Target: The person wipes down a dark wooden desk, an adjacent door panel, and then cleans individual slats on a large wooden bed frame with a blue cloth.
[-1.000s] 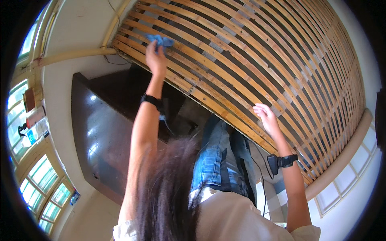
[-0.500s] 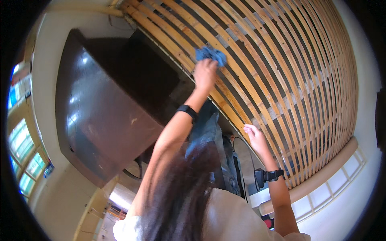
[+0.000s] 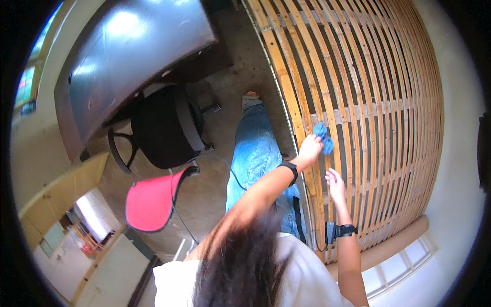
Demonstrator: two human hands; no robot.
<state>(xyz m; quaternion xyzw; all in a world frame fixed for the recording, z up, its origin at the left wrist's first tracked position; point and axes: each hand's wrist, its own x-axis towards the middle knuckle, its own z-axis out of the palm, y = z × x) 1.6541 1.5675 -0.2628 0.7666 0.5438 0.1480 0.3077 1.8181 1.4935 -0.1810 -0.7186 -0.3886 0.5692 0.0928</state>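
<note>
left hand [image 3: 310,149] fingers clenched on a crumpled blue cloth [image 3: 324,137] pressed to a wooden slatted bed frame [image 3: 378,102], right hand [image 3: 335,185] apparently resting flat with fingers released on the slats just beside.

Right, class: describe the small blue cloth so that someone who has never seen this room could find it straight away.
Start at the big wooden slatted bed frame on the right. Near its left rail, the left hand presses a crumpled blue cloth onto the slats. It is the only blue, soft thing among the bare pale wooden slats.
</note>
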